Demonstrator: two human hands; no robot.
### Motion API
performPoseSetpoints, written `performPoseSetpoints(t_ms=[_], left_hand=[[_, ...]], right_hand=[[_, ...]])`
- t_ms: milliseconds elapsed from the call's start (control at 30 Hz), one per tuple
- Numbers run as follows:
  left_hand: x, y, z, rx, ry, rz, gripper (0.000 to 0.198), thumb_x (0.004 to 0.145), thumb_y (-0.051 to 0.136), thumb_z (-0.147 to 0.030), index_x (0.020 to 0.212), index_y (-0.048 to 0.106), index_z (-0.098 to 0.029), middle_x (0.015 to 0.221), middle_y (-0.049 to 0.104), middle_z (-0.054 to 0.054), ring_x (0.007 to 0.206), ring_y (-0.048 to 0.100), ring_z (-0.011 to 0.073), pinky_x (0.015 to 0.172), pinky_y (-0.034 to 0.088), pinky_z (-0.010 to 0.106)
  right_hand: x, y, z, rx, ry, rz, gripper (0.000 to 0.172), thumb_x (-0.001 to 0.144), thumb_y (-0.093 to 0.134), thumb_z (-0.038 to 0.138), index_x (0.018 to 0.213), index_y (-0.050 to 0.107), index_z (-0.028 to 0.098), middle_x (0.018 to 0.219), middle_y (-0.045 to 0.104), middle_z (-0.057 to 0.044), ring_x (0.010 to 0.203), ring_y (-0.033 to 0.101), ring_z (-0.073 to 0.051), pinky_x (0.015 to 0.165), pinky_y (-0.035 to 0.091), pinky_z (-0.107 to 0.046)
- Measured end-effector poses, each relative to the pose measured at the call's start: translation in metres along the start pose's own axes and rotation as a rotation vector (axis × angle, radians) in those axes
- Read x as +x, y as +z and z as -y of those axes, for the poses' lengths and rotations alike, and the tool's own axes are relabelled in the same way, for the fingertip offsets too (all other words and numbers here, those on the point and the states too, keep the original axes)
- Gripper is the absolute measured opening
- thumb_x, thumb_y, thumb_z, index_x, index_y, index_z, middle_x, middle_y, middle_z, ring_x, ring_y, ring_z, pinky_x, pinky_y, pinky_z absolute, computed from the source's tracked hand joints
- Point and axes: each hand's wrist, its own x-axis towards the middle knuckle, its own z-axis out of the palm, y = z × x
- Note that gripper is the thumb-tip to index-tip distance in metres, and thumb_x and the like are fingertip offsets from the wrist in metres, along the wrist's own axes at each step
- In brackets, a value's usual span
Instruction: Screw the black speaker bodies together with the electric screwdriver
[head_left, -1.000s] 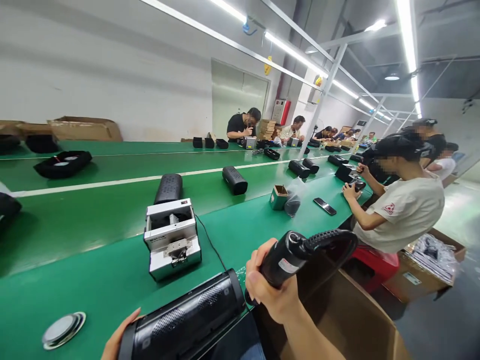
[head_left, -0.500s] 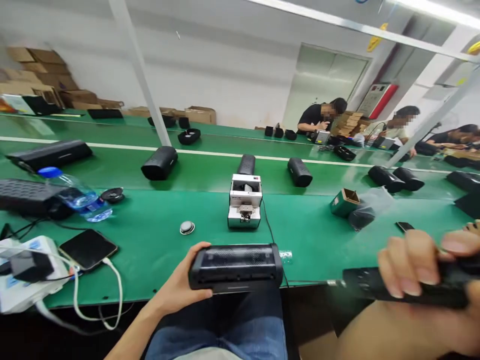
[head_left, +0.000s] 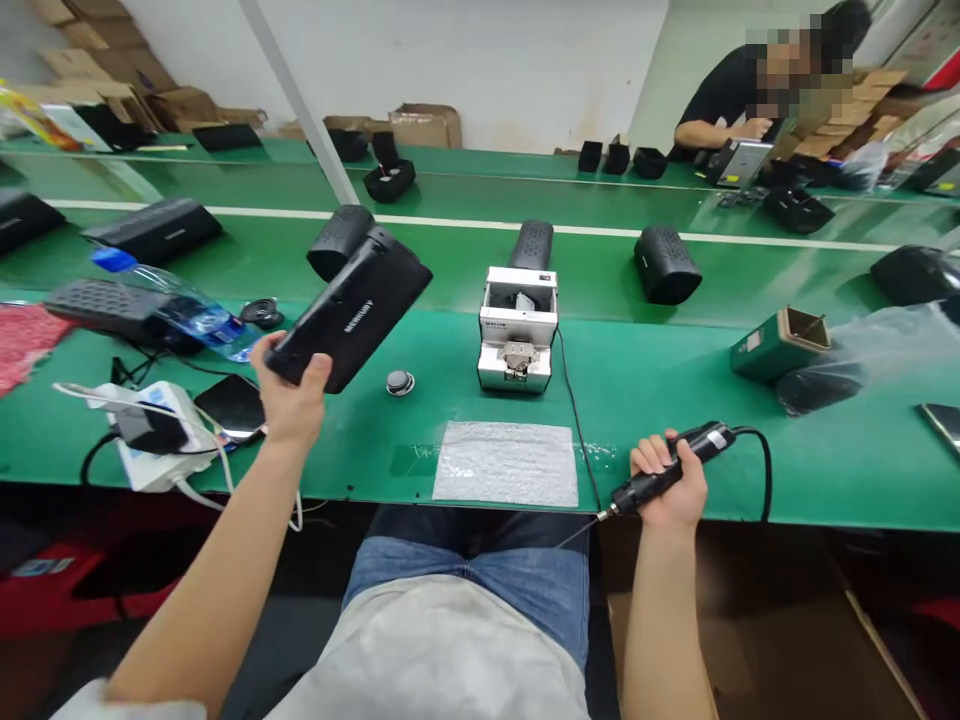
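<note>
While the green counter (head_left: 360, 435) stretches across the view, the black speaker casing (head_left: 364, 305) is held tilted above its left part, the left hand (head_left: 294, 398) clamped on its lower end. A bubble-wrap sheet (head_left: 506, 465) lies flat at the near edge, a silver machine (head_left: 517, 368) standing behind it. The right hand (head_left: 673, 480) is wrapped around a black power screwdriver (head_left: 636, 493), whose thin bit (head_left: 579, 532) slants toward the lap, well apart from the casing. The step looks like handling, not screw-driving; laying the casing on the sheet would call for levelling it, bit kept clear.
</note>
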Motion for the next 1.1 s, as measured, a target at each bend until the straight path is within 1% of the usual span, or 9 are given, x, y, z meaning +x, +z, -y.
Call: performPoseSetpoints(t_ms=[67,233,367,567,733,800,900,1033,1100], left_hand=[[0.011,0.008,0.012,0.055,0.059,-0.036,0.127,0.054,0.094,-0.097,0.144,0.053,-0.017,0.133,0.069,0.012,0.115,0.069,0.0261,0.12,0.058,0.054],[0.024,0.021,0.024,0.165,0.254,-0.115,0.124,0.061,0.099,-0.084,0.149,0.041,-0.018,0.156,0.052,0.018,0.142,0.057,0.0307,0.135,0.043,0.053],[0.029,0.034,0.026,0.299,0.411,-0.125,0.12,0.069,0.097,-0.081,0.153,0.039,-0.018,0.155,0.052,0.021,0.149,0.059,0.0382,0.134,0.045,0.057],[0.03,0.031,0.043,0.344,0.506,-0.133,0.112,0.077,0.092,-0.085,0.154,0.039,-0.024,0.151,0.058,0.019,0.144,0.065,0.0413,0.127,0.053,0.059],[0.04,0.04,0.057,0.315,0.385,-0.106,0.116,0.069,0.101,-0.075,0.153,0.038,-0.027,0.154,0.055,0.018,0.148,0.061,0.0423,0.129,0.051,0.059],[0.056,0.062,0.06,0.305,0.315,-0.095,0.111,0.072,0.102,-0.064,0.154,0.037,-0.027,0.154,0.057,0.017,0.142,0.066,0.0394,0.124,0.056,0.055],[0.087,0.117,0.06,0.29,0.191,-0.057,0.101,0.078,0.1,-0.045,0.155,0.037,-0.027,0.151,0.061,0.015,0.133,0.072,0.0354,0.116,0.061,0.051],[0.117,0.2,0.05,0.305,0.03,-0.005,0.092,0.078,0.098,-0.034,0.152,0.044,-0.026,0.152,0.061,0.018,0.142,0.068,0.0408,0.122,0.057,0.057],[0.121,0.231,0.045,0.32,-0.04,0.024,0.091,0.078,0.098,-0.034,0.151,0.045,-0.024,0.152,0.06,0.021,0.143,0.067,0.0447,0.124,0.055,0.062]], right_hand=[[0.003,-0.008,-0.002,0.016,0.02,-0.025,0.045,0.072,0.1,0.033,0.095,0.063,0.022,0.067,0.035,0.012,0.055,0.031,-0.006,0.05,0.041,-0.013],[0.004,-0.014,0.0,0.009,0.059,-0.085,0.048,0.07,0.1,0.032,0.098,0.062,0.022,0.07,0.035,0.012,0.057,0.033,-0.007,0.05,0.042,-0.015],[-0.001,-0.008,0.002,-0.006,0.08,-0.085,0.046,0.072,0.099,0.028,0.096,0.06,0.022,0.068,0.036,0.012,0.055,0.033,-0.007,0.049,0.045,-0.017],[0.001,-0.007,0.006,0.0,0.119,-0.166,0.05,0.063,0.097,0.02,0.097,0.059,0.022,0.07,0.04,0.011,0.055,0.036,-0.008,0.047,0.049,-0.017],[0.004,-0.01,0.006,-0.019,0.172,-0.22,0.055,0.059,0.1,0.025,0.095,0.058,0.023,0.071,0.036,0.011,0.056,0.034,-0.008,0.046,0.048,-0.018],[0.006,-0.015,0.004,-0.009,0.176,-0.217,0.055,0.062,0.101,0.027,0.096,0.058,0.024,0.072,0.035,0.011,0.056,0.034,-0.008,0.047,0.048,-0.018],[0.01,-0.027,0.0,-0.003,0.18,-0.183,0.051,0.07,0.101,0.033,0.098,0.06,0.025,0.072,0.035,0.01,0.056,0.035,-0.008,0.05,0.048,-0.018],[0.019,-0.047,-0.007,-0.007,0.178,-0.105,0.047,0.078,0.101,0.041,0.097,0.062,0.025,0.071,0.035,0.01,0.057,0.035,-0.008,0.052,0.047,-0.018],[0.022,-0.053,-0.01,-0.01,0.165,-0.076,0.045,0.08,0.1,0.042,0.097,0.062,0.025,0.07,0.035,0.01,0.057,0.034,-0.008,0.052,0.046,-0.018]])
